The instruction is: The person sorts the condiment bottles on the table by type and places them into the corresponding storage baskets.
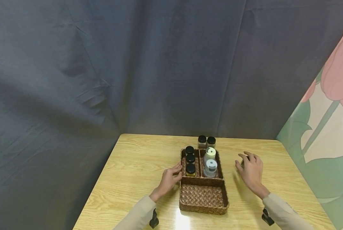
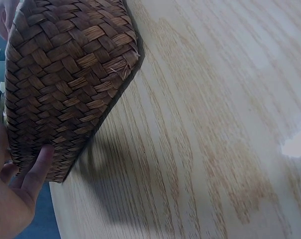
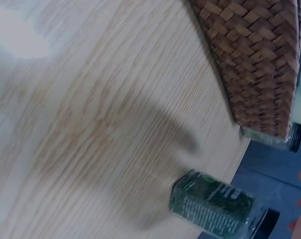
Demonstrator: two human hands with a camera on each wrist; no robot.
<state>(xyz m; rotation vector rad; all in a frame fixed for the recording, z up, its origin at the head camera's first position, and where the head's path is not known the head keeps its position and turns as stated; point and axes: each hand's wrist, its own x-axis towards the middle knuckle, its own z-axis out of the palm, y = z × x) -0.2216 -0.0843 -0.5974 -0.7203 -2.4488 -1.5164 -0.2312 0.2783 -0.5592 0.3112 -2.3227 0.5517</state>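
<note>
A brown woven basket (image 1: 203,209) with three compartments sits on the table. My left hand (image 1: 168,180) touches its outer left wall; in the left wrist view a fingertip (image 2: 47,151) lies against the weave. To the basket's right, my right hand (image 1: 251,171) hovers with parted fingers around a black-lidded jar of green flakes (image 3: 210,204). That jar stands upright, mostly hidden by the hand in the head view, and a small gap shows between lid and fingers. Three black-lidded jars (image 1: 190,169) occupy the back-left compartment. A white-lidded bottle (image 1: 210,167) and a yellowish-lidded bottle (image 1: 210,154) share the back-right one.
Two more black-lidded jars (image 1: 202,141) stand on the table just behind the basket. The light wood table (image 1: 136,159) reaches back to a dark grey curtain (image 1: 171,80). A floral panel (image 1: 323,150) borders the right side.
</note>
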